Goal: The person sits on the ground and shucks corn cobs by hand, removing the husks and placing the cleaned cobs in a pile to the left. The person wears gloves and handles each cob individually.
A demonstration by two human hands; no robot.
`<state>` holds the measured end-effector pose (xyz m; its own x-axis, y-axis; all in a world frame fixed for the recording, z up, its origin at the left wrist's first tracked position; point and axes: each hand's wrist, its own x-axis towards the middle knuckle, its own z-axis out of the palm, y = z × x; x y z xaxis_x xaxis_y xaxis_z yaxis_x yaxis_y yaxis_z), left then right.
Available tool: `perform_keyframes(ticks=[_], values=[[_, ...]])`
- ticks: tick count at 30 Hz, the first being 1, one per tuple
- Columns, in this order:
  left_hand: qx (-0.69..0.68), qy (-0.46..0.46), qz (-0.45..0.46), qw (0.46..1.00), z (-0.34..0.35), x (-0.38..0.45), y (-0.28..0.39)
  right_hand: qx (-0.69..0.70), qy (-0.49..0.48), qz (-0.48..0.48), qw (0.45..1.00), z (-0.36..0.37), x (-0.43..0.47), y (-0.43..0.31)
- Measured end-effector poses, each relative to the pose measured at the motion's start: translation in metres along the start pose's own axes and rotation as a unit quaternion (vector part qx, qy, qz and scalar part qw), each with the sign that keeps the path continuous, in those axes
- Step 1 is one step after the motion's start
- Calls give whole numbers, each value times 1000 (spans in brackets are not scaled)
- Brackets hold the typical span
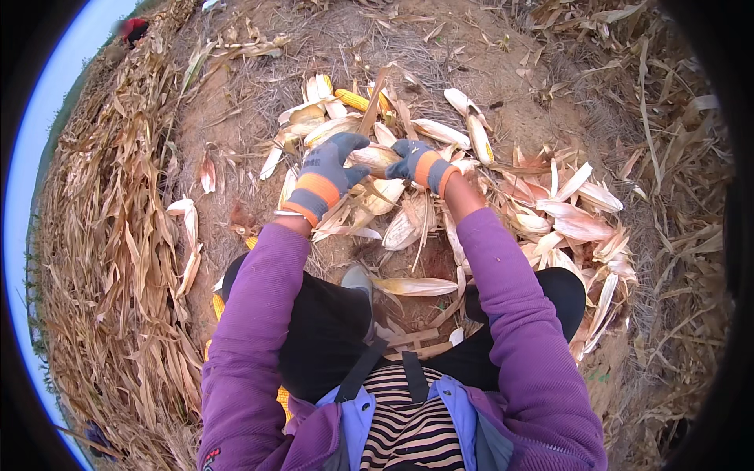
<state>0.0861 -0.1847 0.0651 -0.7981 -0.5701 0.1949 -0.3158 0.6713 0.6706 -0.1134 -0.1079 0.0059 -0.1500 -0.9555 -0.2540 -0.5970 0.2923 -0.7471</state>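
Observation:
In the head view a corn ear in dry husk (373, 158) lies crosswise between my two gloved hands. My right hand (417, 165), in a grey and orange glove, is closed on its right end. The thumb and fingers of my left hand (330, 173) stand apart on either side of its left end; whether they press on it is unclear. Beneath my hands lies a loose heap of ears in pale husk (409, 222). Beyond them are a bare yellow cob (352, 100) and a partly husked ear (480, 140).
Loose husks (574, 218) are piled at the right. Dry corn stalks (132, 235) line the left, with more stalks (677, 147) at the far right. A husked ear (415, 287) lies between my feet. Yellow cobs (218, 306) show beside my left leg. A person (134, 29) is far off, upper left.

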Motion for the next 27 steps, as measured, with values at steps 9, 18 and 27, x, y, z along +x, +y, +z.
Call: perform_keyframes(ticks=[9, 18, 27], values=[[61, 76, 111, 989, -7, 8, 51, -92, -13, -117, 989, -75, -60, -91], [-148, 35, 43, 987, 19, -1, 68, 94, -6, -118, 989, -104, -83, -97], [-251, 51, -21, 966, 21, 9, 69, 185, 171, -124, 960, -109, -65, -71]])
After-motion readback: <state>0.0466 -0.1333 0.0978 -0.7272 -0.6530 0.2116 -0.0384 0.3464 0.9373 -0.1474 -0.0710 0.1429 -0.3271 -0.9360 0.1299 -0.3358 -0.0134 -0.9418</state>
